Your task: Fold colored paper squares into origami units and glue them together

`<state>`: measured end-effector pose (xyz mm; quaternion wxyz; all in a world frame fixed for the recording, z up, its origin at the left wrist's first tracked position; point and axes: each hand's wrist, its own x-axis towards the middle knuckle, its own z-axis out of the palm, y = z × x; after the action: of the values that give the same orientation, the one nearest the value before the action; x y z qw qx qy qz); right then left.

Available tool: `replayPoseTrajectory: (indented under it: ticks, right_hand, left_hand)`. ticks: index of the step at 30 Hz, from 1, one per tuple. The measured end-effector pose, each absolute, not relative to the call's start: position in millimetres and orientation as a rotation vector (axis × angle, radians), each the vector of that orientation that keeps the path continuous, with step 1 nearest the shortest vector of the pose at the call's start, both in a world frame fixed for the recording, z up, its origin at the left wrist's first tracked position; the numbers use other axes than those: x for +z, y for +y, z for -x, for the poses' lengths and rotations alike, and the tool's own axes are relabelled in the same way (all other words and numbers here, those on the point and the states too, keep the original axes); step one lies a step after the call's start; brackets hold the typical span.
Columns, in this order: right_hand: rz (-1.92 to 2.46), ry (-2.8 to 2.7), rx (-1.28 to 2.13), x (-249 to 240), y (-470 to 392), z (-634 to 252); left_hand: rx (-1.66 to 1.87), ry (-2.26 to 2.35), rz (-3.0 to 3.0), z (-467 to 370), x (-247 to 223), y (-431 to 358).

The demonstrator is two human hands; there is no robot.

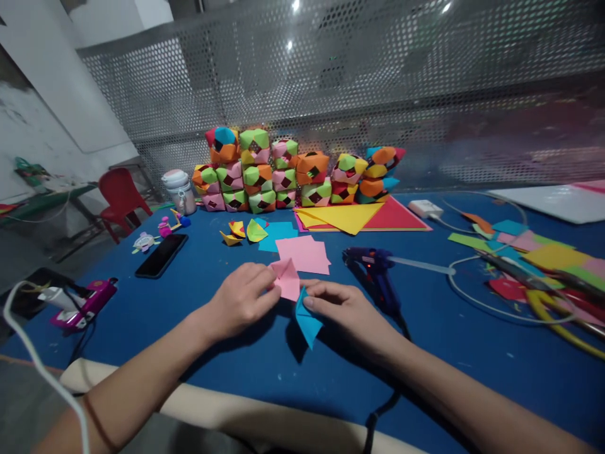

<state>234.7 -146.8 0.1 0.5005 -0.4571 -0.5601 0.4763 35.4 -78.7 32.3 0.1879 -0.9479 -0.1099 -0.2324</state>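
Note:
Between thumb and fingers, my left hand (pixel 248 295) pinches a folded pink paper piece (pixel 289 284). A folded blue paper piece (pixel 308 325) is in my right hand (pixel 340 306), its pointed end hanging down over the table. The two pieces meet or overlap near my right fingertips; whether they are joined cannot be made out. Just beyond my hands lie flat pink sheets (pixel 309 252) and blue sheets (pixel 278 234). Small folded pieces in yellow, orange and green (pixel 256 231) rest behind my left hand.
A glue gun (pixel 375 268) with its cord lies right of centre. Stacked paper shapes (pixel 259 176) line the back beside large yellow and red sheets (pixel 401 217). A phone (pixel 162 255) and power strip (pixel 85 308) are left; paper scraps, tools and a looped cable (pixel 496 318) are right.

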Motion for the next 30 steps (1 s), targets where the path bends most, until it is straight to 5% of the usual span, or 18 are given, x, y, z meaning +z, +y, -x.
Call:
replayPoseTrajectory:
  ticks: [7, 12, 15, 19, 30]
  right_hand:
    - [1.296, -1.398, 1.019, 1.6, -144.6, -236.2]
    - [1.316, -1.494, 0.88, -0.8, -143.7, -238.2]
    - [1.297, -1.544, 0.844, 0.6, -147.1, -233.7]
    - [1.254, -1.595, 0.843, 3.2, -150.7, -230.0]
    - [1.375, -1.302, 0.689, 0.3, -138.9, -247.7]
  left_hand:
    - [-0.625, -0.168, 2.85, -40.8, 33.0, -91.8]
    - [-1.095, -0.848, 3.124, -44.6, 44.1, -96.1]
    - [-1.064, -1.264, 3.297, -51.4, 40.4, -96.5]
    - [-0.948, -1.445, 3.391, -58.1, 32.0, -95.0]
    - [-1.626, -2.057, 3.099, -57.8, 31.8, -85.0]
